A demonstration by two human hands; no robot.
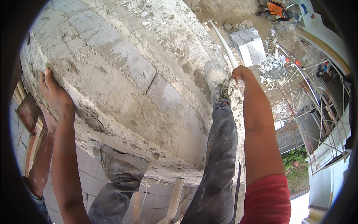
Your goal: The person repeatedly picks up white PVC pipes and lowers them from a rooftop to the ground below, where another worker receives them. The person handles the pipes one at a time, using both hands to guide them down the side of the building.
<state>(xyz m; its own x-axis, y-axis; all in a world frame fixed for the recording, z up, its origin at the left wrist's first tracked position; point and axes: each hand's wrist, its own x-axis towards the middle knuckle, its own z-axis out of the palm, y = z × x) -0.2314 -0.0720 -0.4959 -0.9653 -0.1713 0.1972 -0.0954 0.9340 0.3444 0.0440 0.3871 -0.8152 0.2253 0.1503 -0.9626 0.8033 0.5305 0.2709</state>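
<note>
My right hand [242, 74] is closed around a long white pipe [225, 46], which slants away toward the far side, its round end showing just below my fist. At the left, my left hand [56, 91] lies open against the rough edge of a masonry wall [112, 82], fingers stretched over the concrete and holding nothing. One dusty boot [215, 76] of mine stands on the ledge beside the pipe. The other boot [121, 160] is lower, against the wall's near side.
Another person's bare limb [41, 160] rises close beside my left forearm. Far below on the right are stacked pale blocks [248, 46], rubble [272, 67], scaffolding [320, 112] and a worker in orange [276, 9]. Wooden props [174, 201] stand under the wall.
</note>
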